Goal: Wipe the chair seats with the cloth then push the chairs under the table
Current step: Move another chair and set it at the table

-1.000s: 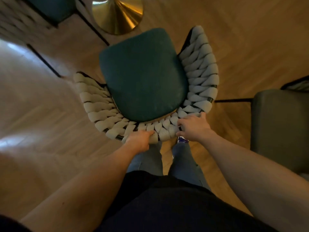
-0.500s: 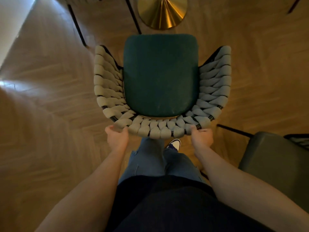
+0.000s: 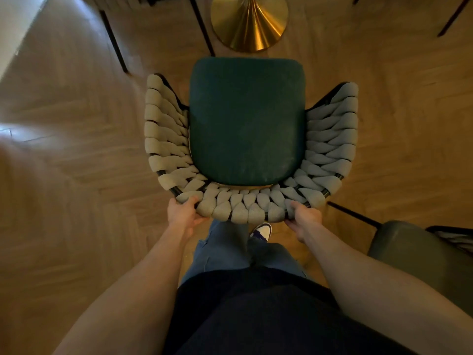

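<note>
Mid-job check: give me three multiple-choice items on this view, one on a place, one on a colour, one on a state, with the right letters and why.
1. Where is the gold table base relative to the chair?
A. Beyond the seat's front edge
B. Behind the backrest
C. Under the person's feet

2. What colour is the seat cushion?
A. Red
B. Dark teal green
C. White

3. What are the hands doing?
A. Both hang free
B. One holds a cloth
C. Both grip the woven backrest

Answers:
1 A, the base sits at the top of the view, past the seat front.
2 B, the cushion reads dark teal.
3 C, the left hand and right hand each clasp the woven rim.
</note>
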Tool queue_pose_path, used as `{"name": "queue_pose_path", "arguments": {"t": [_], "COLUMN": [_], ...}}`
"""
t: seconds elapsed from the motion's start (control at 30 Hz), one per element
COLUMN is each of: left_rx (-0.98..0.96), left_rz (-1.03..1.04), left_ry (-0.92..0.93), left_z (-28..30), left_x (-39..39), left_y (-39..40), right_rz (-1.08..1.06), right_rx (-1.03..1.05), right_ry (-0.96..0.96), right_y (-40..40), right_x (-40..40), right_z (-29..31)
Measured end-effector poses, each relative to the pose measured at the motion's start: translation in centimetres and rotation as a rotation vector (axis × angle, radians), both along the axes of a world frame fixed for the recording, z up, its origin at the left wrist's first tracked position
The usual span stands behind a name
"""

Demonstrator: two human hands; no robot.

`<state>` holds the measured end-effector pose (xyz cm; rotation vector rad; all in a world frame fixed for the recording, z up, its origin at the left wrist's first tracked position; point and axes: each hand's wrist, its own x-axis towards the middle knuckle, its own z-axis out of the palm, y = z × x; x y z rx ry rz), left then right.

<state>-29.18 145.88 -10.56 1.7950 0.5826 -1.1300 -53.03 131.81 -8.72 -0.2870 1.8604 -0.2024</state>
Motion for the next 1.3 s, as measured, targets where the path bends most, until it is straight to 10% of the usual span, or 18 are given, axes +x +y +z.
{"name": "queue_pose_path", "arguments": {"t": [1.3], "left_rx": [-0.043], "left_rz": [0.032], "left_ry": [-0.008], "left_z": [0.3], "left_x": [5.1], "left_y": [-24.9], "right_rz": [0.238], "right_rx": [-0.089], "right_ry": [-0.112], "right_y": [-26.0], "right_x": [3.6], "right_z": [-1.3]}}
